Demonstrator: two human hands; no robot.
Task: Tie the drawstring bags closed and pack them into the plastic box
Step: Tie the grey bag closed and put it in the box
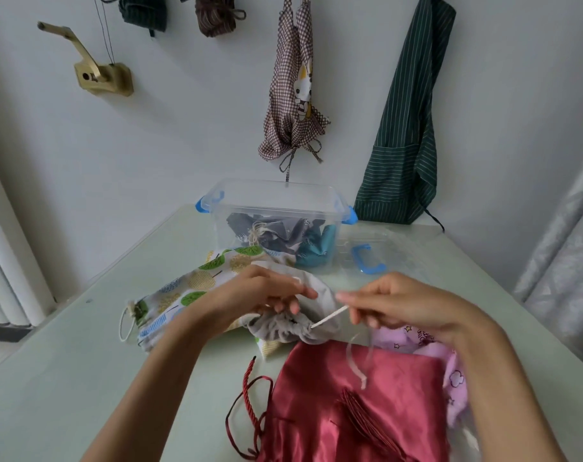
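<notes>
Tying step: the grey bag (295, 323) lies at table centre, mouth gathered. The right hand (406, 303) pinches its white cord (328, 317), drawn taut toward 2 o'clock; the left hand (267, 293) pinches the other end. Next, probably: knot, then into the box (278, 208) at 12 o'clock.

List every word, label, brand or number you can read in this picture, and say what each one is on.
No readable text anywhere.
Checked apron: a cartoon rabbit picture, no words.
Pink bag: printed stars and cloud shapes only.
Leaf-print bag: pattern only.
Plastic box and its lid: no label visible.
Brass wall fitting: no marking legible.
</notes>
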